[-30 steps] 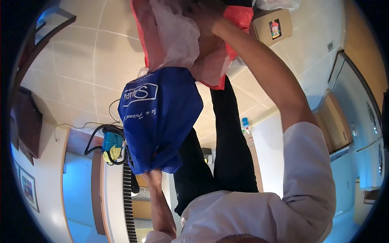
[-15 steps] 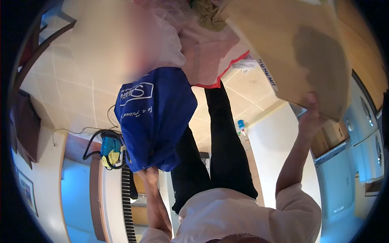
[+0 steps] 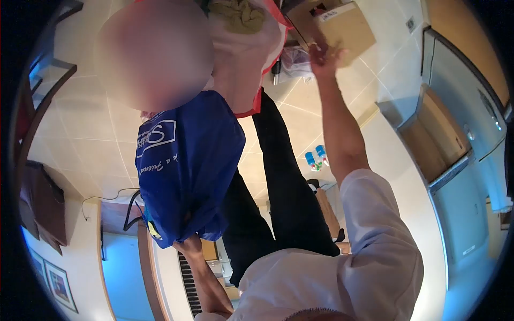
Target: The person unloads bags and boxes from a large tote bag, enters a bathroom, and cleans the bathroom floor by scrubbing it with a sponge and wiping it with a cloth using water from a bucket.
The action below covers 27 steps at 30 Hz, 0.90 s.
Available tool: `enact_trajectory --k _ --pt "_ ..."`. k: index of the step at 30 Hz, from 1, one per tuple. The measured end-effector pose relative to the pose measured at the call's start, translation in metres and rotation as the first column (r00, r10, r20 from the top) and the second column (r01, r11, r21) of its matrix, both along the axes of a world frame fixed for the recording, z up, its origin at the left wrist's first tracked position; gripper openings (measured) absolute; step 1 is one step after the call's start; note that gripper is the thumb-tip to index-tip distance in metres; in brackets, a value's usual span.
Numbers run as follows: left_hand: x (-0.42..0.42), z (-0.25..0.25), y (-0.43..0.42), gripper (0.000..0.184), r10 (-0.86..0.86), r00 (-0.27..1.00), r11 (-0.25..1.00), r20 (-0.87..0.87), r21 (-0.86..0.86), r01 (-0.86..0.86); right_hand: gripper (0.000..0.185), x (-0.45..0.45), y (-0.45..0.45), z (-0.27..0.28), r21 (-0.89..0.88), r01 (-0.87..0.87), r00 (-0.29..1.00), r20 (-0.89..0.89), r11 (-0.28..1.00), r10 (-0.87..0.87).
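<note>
My left hand (image 3: 190,244) is closed on the gathered end of a blue bag (image 3: 190,166) with white printing. Beyond the bag is a translucent pinkish bag (image 3: 235,75) with red edges, and an olive-green cloth (image 3: 238,15) shows in its opening. My right hand (image 3: 326,61) is stretched forward at the near edge of a cardboard box (image 3: 350,33), its fingers apart and slightly blurred. A round blurred patch hides what is left of the red-edged bag.
A clear plastic bag (image 3: 297,60) lies on the tiled floor beside the box. Blue-capped bottles (image 3: 316,158) stand near my legs. A light blue fridge (image 3: 463,117) is at the right, a dark chair (image 3: 43,203) at the left. A cable runs by the wall.
The cardboard, held up near the camera in my right hand, is now lower and farther off. That hand has moved forward and its fingers have spread. The view has shifted; my left hand keeps the blue bag.
</note>
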<state>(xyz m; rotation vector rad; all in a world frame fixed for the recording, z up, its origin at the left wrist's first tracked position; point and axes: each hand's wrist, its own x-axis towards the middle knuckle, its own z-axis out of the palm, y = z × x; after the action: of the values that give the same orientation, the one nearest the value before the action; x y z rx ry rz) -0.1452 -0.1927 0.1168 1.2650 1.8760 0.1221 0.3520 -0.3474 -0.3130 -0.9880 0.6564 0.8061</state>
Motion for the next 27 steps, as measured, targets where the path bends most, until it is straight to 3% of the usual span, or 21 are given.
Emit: enact_trajectory --k 2,3,5,6,8,9,10,11,13,14,16,18,20,22,23,25,27 --pt "0.011 0.004 0.007 0.036 -0.086 0.996 0.992 0.018 0.091 0.084 0.073 -0.034 0.056 0.044 -0.261 0.05 0.934 -0.33 0.964 -0.138" --pt "0.01 0.009 0.009 0.036 -0.09 0.996 0.992 0.006 0.09 0.089 0.073 -0.054 0.061 0.051 -0.262 0.05 0.93 -0.34 0.964 -0.141" --pt "0.012 0.015 0.016 0.032 -0.2 0.975 0.98 -0.1 -0.023 0.199 0.066 -0.076 0.071 0.063 -0.444 -0.381 0.924 -0.171 0.811 0.341" --pt "0.021 0.018 0.022 0.032 -0.198 0.975 0.98 -0.105 -0.012 0.198 0.066 -0.082 0.082 0.081 -0.434 -0.383 0.924 -0.169 0.816 0.344" --pt "0.043 0.031 0.031 0.028 -0.137 0.984 0.989 -0.115 -0.08 0.128 0.056 -0.097 0.116 0.135 -0.592 -0.381 0.818 0.143 0.71 0.557" --pt "0.041 0.036 0.031 0.028 -0.135 0.981 0.989 -0.141 -0.075 0.126 0.049 -0.102 0.131 0.16 -0.565 -0.366 0.778 0.251 0.739 0.577" --pt "0.037 0.039 0.03 0.026 -0.178 0.978 0.984 -0.11 -0.036 0.175 0.051 -0.106 0.148 0.182 -0.592 -0.35 0.663 0.391 0.726 0.639" --pt "0.039 0.039 0.031 0.026 -0.2 0.975 0.98 -0.096 -0.01 0.2 0.055 -0.107 0.161 0.198 -0.688 -0.343 0.45 0.478 0.64 0.755" --pt "0.042 0.037 0.033 0.025 -0.229 0.97 0.973 -0.078 0.019 0.231 0.049 -0.111 0.198 0.226 -0.686 -0.269 0.108 0.676 0.676 0.729" --pt "0.042 0.038 0.032 0.025 -0.23 0.97 0.973 -0.074 0.011 0.231 0.06 -0.091 0.216 0.251 -0.608 -0.547 -0.075 0.72 0.575 0.69" --pt "0.039 0.038 0.029 0.025 -0.213 0.974 0.977 -0.081 -0.012 0.213 0.072 -0.093 0.25 0.258 -0.538 -0.774 -0.235 0.734 0.334 0.638" --pt "0.038 0.039 0.025 0.024 -0.203 0.975 0.979 -0.088 -0.036 0.2 0.067 -0.145 0.298 0.233 -0.575 -0.732 -0.187 0.685 0.365 0.705" --pt "0.038 0.043 0.021 0.024 -0.196 0.977 0.98 -0.085 -0.056 0.192 0.049 -0.178 0.318 0.184 -0.711 -0.612 -0.335 0.63 0.347 0.7" --pt "0.036 0.042 0.018 0.024 -0.187 0.979 0.981 -0.078 -0.062 0.182 0.033 -0.198 0.308 0.078 -0.887 -0.46 -0.682 0.383 0.041 0.623" --pt "0.036 0.044 0.017 0.023 -0.185 0.98 0.981 -0.072 -0.068 0.18 0.031 -0.203 0.299 0.046 -0.914 -0.363 -0.811 0.214 -0.18 0.545" --pt "0.035 0.044 0.016 0.023 -0.167 0.983 0.983 -0.072 -0.085 0.161 0.036 -0.184 0.282 0.114 -0.873 -0.109 -0.963 -0.025 -0.476 0.267" --pt "0.041 0.054 0.011 0.023 -0.138 0.989 0.986 -0.057 -0.097 0.132 0.02 -0.163 0.217 0.126 -0.928 -0.197 -0.904 0.047 -0.316 0.425"
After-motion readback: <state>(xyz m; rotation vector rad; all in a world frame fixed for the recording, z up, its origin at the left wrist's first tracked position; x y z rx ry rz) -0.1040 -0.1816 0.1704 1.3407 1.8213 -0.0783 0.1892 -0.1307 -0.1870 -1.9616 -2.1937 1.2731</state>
